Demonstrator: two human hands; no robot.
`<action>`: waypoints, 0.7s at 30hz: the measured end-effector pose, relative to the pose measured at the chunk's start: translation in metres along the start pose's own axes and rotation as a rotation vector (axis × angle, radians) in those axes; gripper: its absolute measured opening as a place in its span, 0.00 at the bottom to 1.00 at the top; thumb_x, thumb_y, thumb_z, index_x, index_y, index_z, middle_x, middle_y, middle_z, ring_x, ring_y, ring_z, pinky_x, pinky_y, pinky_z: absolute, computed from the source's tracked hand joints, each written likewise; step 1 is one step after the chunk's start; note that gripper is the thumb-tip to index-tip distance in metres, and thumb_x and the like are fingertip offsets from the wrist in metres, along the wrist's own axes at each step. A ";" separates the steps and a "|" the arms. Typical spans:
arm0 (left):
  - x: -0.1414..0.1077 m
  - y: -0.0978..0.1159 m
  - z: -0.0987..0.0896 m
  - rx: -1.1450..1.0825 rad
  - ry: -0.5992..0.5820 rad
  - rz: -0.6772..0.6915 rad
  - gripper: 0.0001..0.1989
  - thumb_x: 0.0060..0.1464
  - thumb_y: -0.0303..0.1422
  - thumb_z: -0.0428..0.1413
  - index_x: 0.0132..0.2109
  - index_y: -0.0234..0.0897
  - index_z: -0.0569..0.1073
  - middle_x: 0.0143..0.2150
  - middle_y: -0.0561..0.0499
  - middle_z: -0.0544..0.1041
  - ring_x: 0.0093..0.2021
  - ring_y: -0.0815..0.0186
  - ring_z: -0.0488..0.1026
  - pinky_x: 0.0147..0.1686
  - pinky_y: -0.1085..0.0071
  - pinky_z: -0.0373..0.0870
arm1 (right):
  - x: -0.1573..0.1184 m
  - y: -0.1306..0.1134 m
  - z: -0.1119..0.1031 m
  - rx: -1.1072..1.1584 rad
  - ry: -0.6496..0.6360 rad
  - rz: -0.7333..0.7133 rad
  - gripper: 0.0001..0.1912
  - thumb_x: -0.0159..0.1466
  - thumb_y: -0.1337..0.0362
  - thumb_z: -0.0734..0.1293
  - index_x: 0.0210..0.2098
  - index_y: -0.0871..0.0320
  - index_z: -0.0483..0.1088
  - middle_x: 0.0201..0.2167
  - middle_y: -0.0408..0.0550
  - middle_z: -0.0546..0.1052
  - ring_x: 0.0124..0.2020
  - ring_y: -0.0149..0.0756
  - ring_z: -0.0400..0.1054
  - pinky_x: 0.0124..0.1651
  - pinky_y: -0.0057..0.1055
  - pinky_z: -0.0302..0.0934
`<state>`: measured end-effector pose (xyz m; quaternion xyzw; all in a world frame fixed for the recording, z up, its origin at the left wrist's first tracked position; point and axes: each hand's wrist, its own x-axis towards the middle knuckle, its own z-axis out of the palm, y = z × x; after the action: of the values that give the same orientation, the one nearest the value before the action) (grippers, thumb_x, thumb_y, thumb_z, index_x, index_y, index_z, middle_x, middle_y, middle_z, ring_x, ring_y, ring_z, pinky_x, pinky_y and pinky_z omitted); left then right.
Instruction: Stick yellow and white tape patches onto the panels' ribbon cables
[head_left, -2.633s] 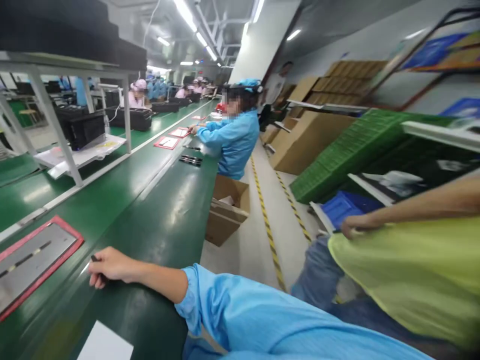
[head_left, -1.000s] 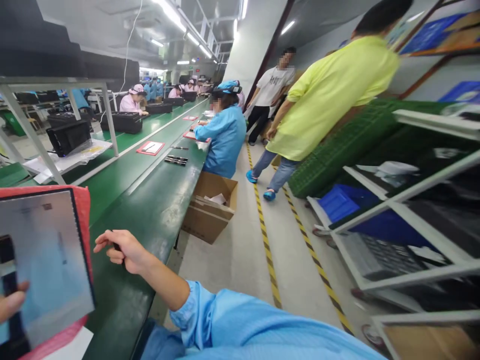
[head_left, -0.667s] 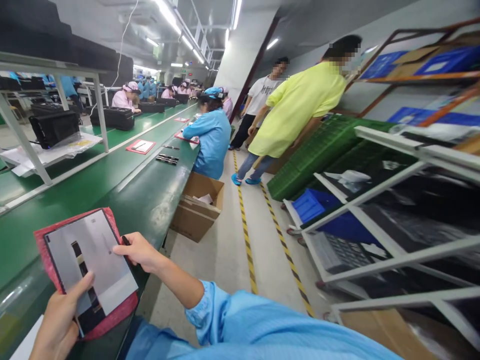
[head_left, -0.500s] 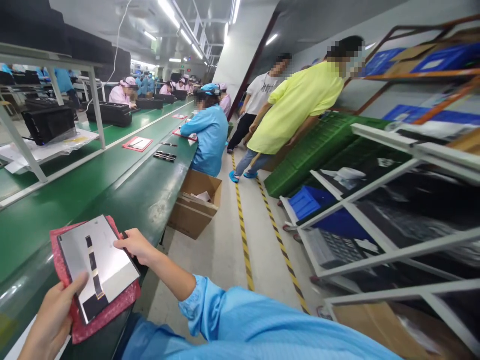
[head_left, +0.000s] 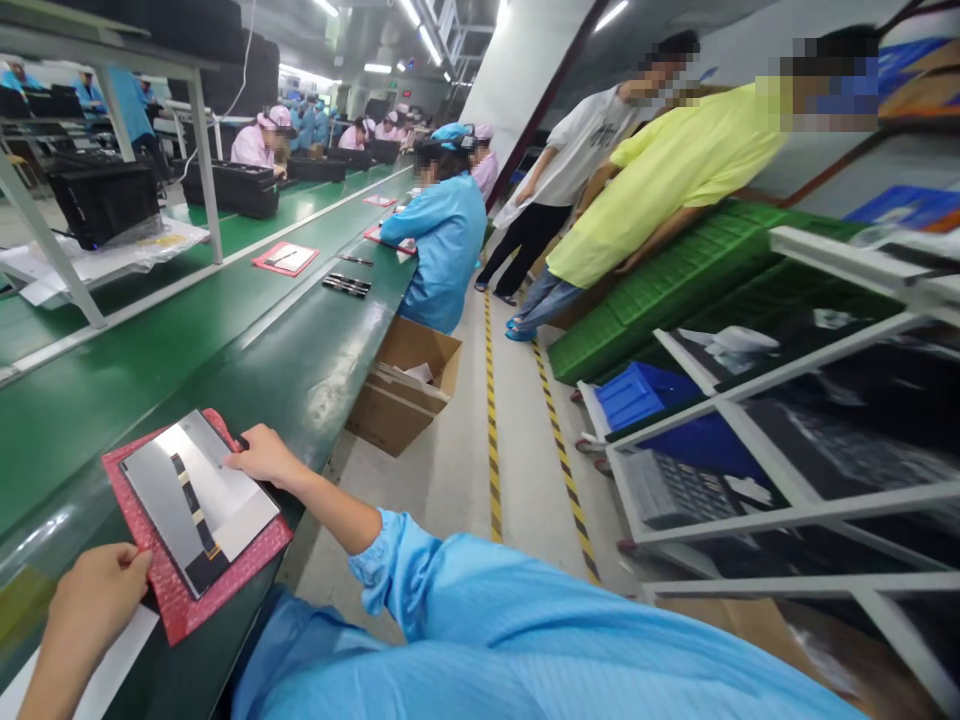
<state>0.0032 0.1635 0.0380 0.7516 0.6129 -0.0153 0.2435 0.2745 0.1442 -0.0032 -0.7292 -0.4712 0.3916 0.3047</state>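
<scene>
A flat silver panel [head_left: 240, 505] with a dark flex strip down its middle lies on a pink bubble-wrap sheet [head_left: 169, 590] at the edge of the green bench. My left hand [head_left: 101, 590] pinches the left edge of the pink sheet. At the panel's upper right edge is my right hand [head_left: 262, 455], its fingers closed round a small dark thing that I cannot make out. Part of a white sheet [head_left: 124, 655] shows beneath my left wrist.
Along the green bench [head_left: 300, 350] lie another pink sheet with a panel [head_left: 286, 258] and dark strips [head_left: 346, 285]. A person in blue [head_left: 442, 235] sits beyond. An open carton [head_left: 397, 405] stands below; a rack [head_left: 750, 400] and two standing people are to the right.
My left hand has left the panel's face and now grips the pink sheet's edge. The panel and sheet lie flatter on the bench. The view has shifted, and the standing people appear farther right.
</scene>
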 end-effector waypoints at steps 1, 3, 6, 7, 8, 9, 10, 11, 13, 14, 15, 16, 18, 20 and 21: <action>-0.005 0.007 -0.002 0.096 -0.019 -0.006 0.17 0.60 0.42 0.52 0.25 0.42 0.75 0.31 0.42 0.83 0.35 0.46 0.79 0.31 0.62 0.67 | 0.000 -0.001 -0.001 -0.021 0.016 -0.008 0.17 0.74 0.54 0.73 0.52 0.62 0.75 0.50 0.50 0.77 0.49 0.44 0.75 0.52 0.43 0.76; -0.013 0.020 -0.002 0.213 -0.027 -0.018 0.18 0.63 0.42 0.48 0.27 0.42 0.74 0.34 0.39 0.83 0.38 0.42 0.80 0.33 0.60 0.66 | -0.001 -0.003 -0.005 -0.054 0.063 -0.021 0.17 0.73 0.54 0.73 0.52 0.61 0.75 0.50 0.51 0.77 0.49 0.44 0.75 0.53 0.43 0.75; -0.023 0.034 0.005 0.255 0.008 -0.009 0.18 0.65 0.39 0.45 0.34 0.39 0.76 0.40 0.31 0.83 0.42 0.34 0.80 0.35 0.56 0.68 | -0.010 -0.006 -0.011 -0.052 0.166 -0.051 0.15 0.74 0.55 0.73 0.50 0.61 0.75 0.48 0.50 0.77 0.47 0.41 0.75 0.52 0.42 0.75; -0.027 0.037 0.009 0.262 0.015 -0.009 0.18 0.65 0.37 0.46 0.36 0.36 0.78 0.42 0.28 0.83 0.43 0.33 0.80 0.36 0.55 0.68 | -0.016 -0.007 -0.012 -0.029 0.208 -0.069 0.15 0.74 0.55 0.73 0.49 0.61 0.75 0.46 0.50 0.77 0.45 0.40 0.75 0.51 0.41 0.75; -0.032 0.040 0.013 0.263 0.022 -0.010 0.17 0.65 0.35 0.46 0.38 0.34 0.79 0.43 0.27 0.83 0.44 0.32 0.81 0.37 0.54 0.70 | -0.024 -0.008 -0.013 0.009 0.249 -0.092 0.14 0.74 0.54 0.73 0.47 0.61 0.75 0.44 0.49 0.77 0.43 0.38 0.75 0.49 0.40 0.75; -0.037 0.043 0.016 0.260 0.027 -0.018 0.17 0.64 0.34 0.48 0.39 0.33 0.80 0.43 0.26 0.83 0.44 0.33 0.81 0.38 0.54 0.71 | -0.033 -0.009 -0.013 0.061 0.291 -0.119 0.15 0.74 0.54 0.72 0.44 0.61 0.74 0.41 0.47 0.77 0.41 0.37 0.74 0.47 0.38 0.74; -0.042 0.046 0.020 0.253 0.036 -0.022 0.15 0.64 0.32 0.49 0.40 0.32 0.81 0.42 0.27 0.83 0.44 0.34 0.82 0.39 0.54 0.71 | -0.041 -0.010 -0.012 0.131 0.331 -0.153 0.16 0.74 0.53 0.72 0.41 0.61 0.74 0.38 0.46 0.76 0.38 0.35 0.73 0.45 0.36 0.73; -0.047 0.048 0.023 0.243 0.051 -0.024 0.14 0.64 0.30 0.50 0.41 0.33 0.81 0.42 0.28 0.83 0.46 0.36 0.82 0.41 0.55 0.72 | -0.050 -0.010 -0.011 0.217 0.357 -0.193 0.17 0.75 0.52 0.71 0.38 0.61 0.72 0.36 0.45 0.75 0.36 0.34 0.71 0.42 0.33 0.71; -0.057 0.050 0.027 0.225 0.106 -0.056 0.15 0.64 0.25 0.49 0.43 0.31 0.82 0.43 0.29 0.82 0.48 0.40 0.81 0.43 0.56 0.73 | -0.065 -0.012 -0.005 0.412 0.346 -0.273 0.22 0.75 0.48 0.65 0.34 0.59 0.71 0.31 0.44 0.73 0.31 0.32 0.67 0.34 0.28 0.64; -0.063 0.050 0.028 0.218 0.151 -0.074 0.17 0.64 0.23 0.47 0.46 0.28 0.81 0.47 0.27 0.82 0.51 0.41 0.80 0.46 0.55 0.73 | -0.073 -0.014 -0.001 0.512 0.305 -0.307 0.24 0.74 0.44 0.65 0.34 0.58 0.71 0.28 0.44 0.72 0.27 0.30 0.63 0.30 0.27 0.60; -0.069 0.050 0.029 0.209 0.194 -0.081 0.18 0.65 0.21 0.45 0.49 0.26 0.80 0.50 0.25 0.80 0.54 0.41 0.79 0.49 0.53 0.73 | -0.081 -0.017 0.005 0.606 0.248 -0.339 0.25 0.72 0.42 0.65 0.34 0.58 0.71 0.27 0.43 0.71 0.24 0.29 0.60 0.28 0.27 0.57; -0.078 0.050 0.029 0.191 0.226 -0.071 0.19 0.66 0.20 0.44 0.51 0.24 0.79 0.51 0.25 0.80 0.56 0.41 0.78 0.52 0.52 0.72 | -0.091 -0.022 0.011 0.693 0.190 -0.366 0.26 0.71 0.40 0.67 0.33 0.57 0.71 0.26 0.43 0.71 0.23 0.29 0.60 0.27 0.27 0.57; -0.102 0.049 0.029 0.111 0.239 0.016 0.18 0.70 0.23 0.44 0.52 0.28 0.79 0.51 0.31 0.81 0.57 0.47 0.77 0.54 0.55 0.72 | -0.115 -0.033 0.027 0.845 0.083 -0.401 0.26 0.68 0.39 0.70 0.32 0.55 0.70 0.29 0.44 0.71 0.22 0.28 0.59 0.27 0.28 0.58; -0.130 0.046 0.032 -0.020 0.183 0.158 0.11 0.73 0.29 0.52 0.49 0.37 0.80 0.46 0.45 0.83 0.50 0.59 0.80 0.51 0.66 0.74 | -0.139 -0.045 0.045 0.966 -0.002 -0.412 0.25 0.69 0.41 0.71 0.31 0.54 0.67 0.31 0.45 0.71 0.22 0.27 0.59 0.27 0.29 0.60; -0.144 0.044 0.035 -0.087 0.147 0.216 0.07 0.71 0.33 0.56 0.48 0.41 0.80 0.44 0.51 0.84 0.47 0.64 0.81 0.48 0.72 0.74 | -0.150 -0.050 0.055 1.014 -0.038 -0.411 0.24 0.70 0.42 0.71 0.31 0.54 0.65 0.32 0.44 0.71 0.22 0.27 0.59 0.28 0.29 0.61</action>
<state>0.0180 0.0121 0.0685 0.8010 0.5446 0.0926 0.2307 0.1677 0.0278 0.0525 -0.3768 -0.3616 0.5153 0.6796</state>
